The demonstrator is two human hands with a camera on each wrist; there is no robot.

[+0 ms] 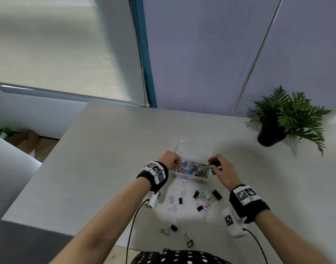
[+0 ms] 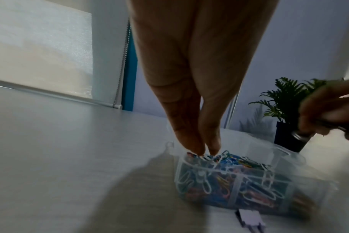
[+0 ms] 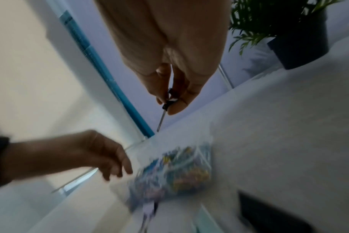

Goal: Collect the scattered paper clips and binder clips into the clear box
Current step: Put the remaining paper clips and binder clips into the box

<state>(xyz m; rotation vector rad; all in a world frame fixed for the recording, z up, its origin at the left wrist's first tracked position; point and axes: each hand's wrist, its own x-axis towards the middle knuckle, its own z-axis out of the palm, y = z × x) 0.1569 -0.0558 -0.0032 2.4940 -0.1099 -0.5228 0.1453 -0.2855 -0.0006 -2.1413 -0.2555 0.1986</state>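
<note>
Paper clips are basically all in the clear box [image 1: 194, 149] mid-tabletop, my left hand [image 1: 170, 159] poking them down, fingers relaxed. Right hand [image 1: 219, 168] pinches a black binder clip [image 3: 169, 98] over the rim. Next I should probably drop it, then grab the binder clips [image 1: 201, 201] scattered nearer me.

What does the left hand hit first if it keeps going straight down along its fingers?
Probably the heap of coloured paper clips in the clear plastic box. The left hand points its fingers down at the box's left end, tips at or just above the clips; contact is unclear.
</note>
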